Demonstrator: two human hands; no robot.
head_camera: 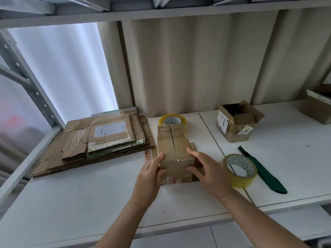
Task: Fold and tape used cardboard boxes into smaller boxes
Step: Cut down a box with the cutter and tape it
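A small brown cardboard box (173,145) stands on the white shelf (89,194), its top flaps closed with a seam down the middle. My left hand (152,173) grips its near left corner, thumb on top. My right hand (206,169) holds the near right corner, with the thumb on top and the fingers on the front face. A yellowish tape roll (240,170) hangs around my right wrist. A second tape roll (172,119) lies flat just behind the box. Flat cardboard (148,154) pokes out under the box.
A stack of flattened cardboard boxes (100,140) lies at the left. A green-handled knife (265,172) rests at the right of the tape roll. An open small box with labels (236,122) stands at the back right, another carton (317,104) at the far right edge.
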